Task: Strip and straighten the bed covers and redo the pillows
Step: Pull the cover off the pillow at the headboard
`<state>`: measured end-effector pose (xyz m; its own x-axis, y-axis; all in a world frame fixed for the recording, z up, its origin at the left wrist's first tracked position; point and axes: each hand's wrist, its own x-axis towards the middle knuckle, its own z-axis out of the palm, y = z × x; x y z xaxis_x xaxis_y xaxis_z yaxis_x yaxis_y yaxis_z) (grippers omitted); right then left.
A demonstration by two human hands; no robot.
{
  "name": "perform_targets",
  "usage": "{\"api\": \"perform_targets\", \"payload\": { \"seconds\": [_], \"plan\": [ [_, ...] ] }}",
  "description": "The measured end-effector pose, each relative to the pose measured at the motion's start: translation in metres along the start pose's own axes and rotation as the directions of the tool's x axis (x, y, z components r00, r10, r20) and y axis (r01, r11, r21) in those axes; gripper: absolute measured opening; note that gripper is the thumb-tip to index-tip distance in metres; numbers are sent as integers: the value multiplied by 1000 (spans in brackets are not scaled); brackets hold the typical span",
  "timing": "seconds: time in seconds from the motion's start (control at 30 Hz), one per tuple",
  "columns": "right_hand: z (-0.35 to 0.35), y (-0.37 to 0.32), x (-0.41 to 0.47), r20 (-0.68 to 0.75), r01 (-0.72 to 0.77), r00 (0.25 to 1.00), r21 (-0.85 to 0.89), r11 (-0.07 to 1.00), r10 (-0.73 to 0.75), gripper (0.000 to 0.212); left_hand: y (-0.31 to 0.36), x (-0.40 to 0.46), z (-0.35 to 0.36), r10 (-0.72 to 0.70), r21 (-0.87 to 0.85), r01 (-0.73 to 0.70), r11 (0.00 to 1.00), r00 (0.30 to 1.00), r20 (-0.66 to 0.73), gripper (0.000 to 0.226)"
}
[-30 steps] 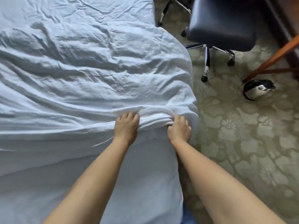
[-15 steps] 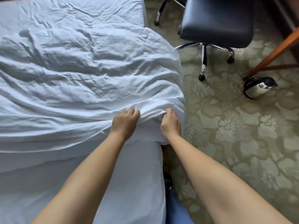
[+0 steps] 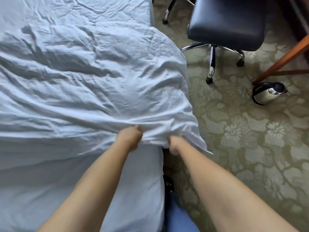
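White duvet edge bunches in both gripping fists, left hand and right hand; best pull evenly, low, along the bed.

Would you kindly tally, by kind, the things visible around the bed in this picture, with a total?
White bed cover, gripped by left hand and right hand: 1
Bare sheeted mattress: 1
Dark swivel chair: 1
Steel kettle on the carpet: 1
Wooden furniture leg: 1
Total: 5
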<state>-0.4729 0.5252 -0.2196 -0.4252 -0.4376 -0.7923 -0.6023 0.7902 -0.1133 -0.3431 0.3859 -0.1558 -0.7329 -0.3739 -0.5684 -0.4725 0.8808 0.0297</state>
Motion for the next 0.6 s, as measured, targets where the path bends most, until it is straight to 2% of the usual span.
{"api": "perform_targets", "payload": {
  "seconds": [0.03, 0.07, 0.17, 0.33, 0.47, 0.6],
  "plan": [
    [15, -2, -5, 198, 22, 980, -24, 999, -17, 44, -1, -7, 10, -20, -7, 22, 1000, 986, 163, 36],
    [23, -6, -12, 233, 43, 972, -53, 998, -29, 52, -3, -11, 18, -8, -22, 13, 1000, 978, 211, 42],
    [24, -31, -26, 55, 121, 991, -5, 993, -121, 53, -16, -23, 20, 23, -91, -12, 996, 992, 126, 51],
    [9, -93, -60, -77, 194, 979, 98, 976, -187, 51, -51, -58, 13, -79, -58, 82, 995, 996, 43, 50],
    [17, -144, -99, -204, 259, 948, 56, 964, -243, 51, -88, -112, 21, -121, -51, 122, 991, 992, 22, 53],
    [37, -200, -148, -274, 290, 921, 7, 957, -277, 51, -134, -179, 35, -174, -58, 172, 983, 984, -24, 49]
  ]
}}
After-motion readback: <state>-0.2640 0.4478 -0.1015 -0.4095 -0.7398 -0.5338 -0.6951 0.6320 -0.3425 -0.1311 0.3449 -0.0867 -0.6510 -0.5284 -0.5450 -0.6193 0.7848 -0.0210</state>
